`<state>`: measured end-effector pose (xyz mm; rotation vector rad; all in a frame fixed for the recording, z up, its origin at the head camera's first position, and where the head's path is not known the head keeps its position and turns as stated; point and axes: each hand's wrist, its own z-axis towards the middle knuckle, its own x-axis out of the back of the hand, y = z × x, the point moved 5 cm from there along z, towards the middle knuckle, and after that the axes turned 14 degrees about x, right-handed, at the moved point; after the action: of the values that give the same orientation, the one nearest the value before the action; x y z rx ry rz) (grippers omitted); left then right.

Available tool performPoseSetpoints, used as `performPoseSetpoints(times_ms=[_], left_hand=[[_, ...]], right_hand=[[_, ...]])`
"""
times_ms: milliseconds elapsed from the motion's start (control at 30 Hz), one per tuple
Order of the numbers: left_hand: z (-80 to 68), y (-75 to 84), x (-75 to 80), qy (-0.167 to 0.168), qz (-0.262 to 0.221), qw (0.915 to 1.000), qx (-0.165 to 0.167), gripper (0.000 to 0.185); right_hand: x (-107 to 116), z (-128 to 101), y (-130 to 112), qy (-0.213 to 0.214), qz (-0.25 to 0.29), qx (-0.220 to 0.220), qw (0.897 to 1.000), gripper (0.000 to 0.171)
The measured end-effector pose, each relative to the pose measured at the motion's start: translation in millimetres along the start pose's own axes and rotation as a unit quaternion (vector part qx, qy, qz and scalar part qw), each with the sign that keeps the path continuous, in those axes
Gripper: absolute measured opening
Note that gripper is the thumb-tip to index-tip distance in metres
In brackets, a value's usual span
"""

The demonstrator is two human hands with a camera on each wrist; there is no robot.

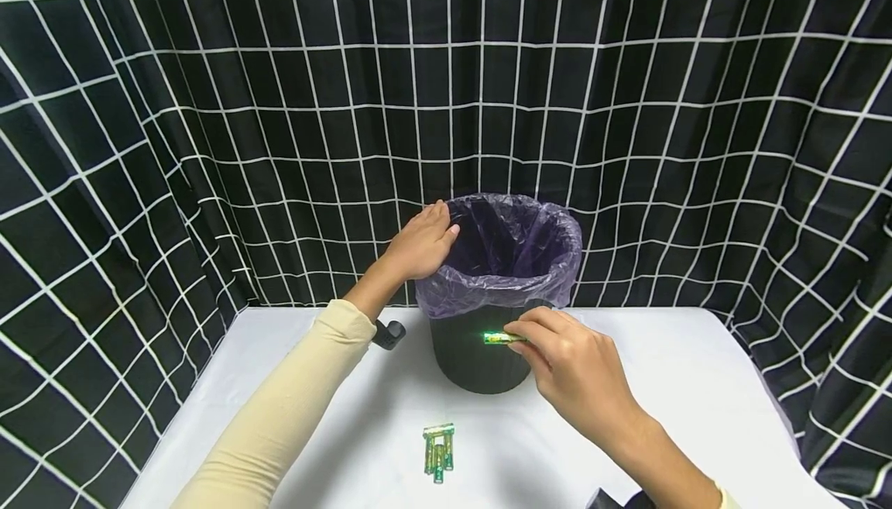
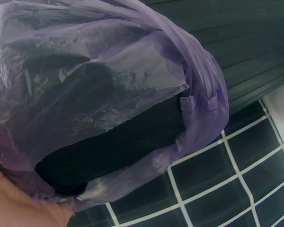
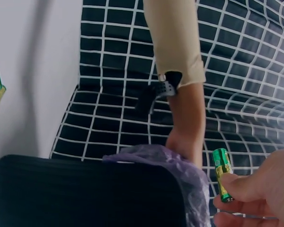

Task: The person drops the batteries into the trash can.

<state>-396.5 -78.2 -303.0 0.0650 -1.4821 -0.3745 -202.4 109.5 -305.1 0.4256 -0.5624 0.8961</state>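
A small cluster of green batteries (image 1: 438, 452) is lying nearest on the white table (image 1: 697, 385), beyond it the right hand (image 1: 571, 369) is pinching one green battery (image 1: 500, 338) in front of the black bin (image 1: 481, 362), and farthest the left hand (image 1: 421, 244) is resting relaxed fingers on its purple liner (image 1: 550, 261).

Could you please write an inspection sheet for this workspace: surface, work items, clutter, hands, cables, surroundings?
Surface: white table, bare around the items.
Work items: black bin lined with a purple bag; one green battery held in front of the bin; a group of green batteries lying on the table nearer the person.
Clutter: nothing seen.
Hands: left hand rests on the bag at the bin's rim; right hand pinches the single battery.
Cables: nothing seen.
Surroundings: black curtain with a white grid behind and on both sides.
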Motion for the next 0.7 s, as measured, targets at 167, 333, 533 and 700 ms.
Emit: performPoseSetpoints(times_ms=[167, 333, 533, 700], left_hand=[[0.5, 0.5, -0.1, 0.0, 0.004, 1.0, -0.002, 0.061], [0.4, 0.5, -0.5, 0.001, 0.006, 1.0, -0.001, 0.061], [-0.6, 1.7, 1.1, 0.002, 0.004, 1.0, -0.005, 0.061], [-0.2, 1.7, 0.9, 0.003, 0.005, 1.0, -0.006, 0.061]], right_hand=[[4.9, 8.8, 5.6, 0.004, -0.007, 0.006, 1.0, 0.017], [9.6, 18.0, 12.4, 0.005, -0.01, 0.012, 1.0, 0.018], [15.5, 28.7, 18.7, 0.008, -0.018, 0.015, 1.0, 0.018], [18.7, 37.3, 25.7, 0.004, -0.027, 0.012, 1.0, 0.019]])
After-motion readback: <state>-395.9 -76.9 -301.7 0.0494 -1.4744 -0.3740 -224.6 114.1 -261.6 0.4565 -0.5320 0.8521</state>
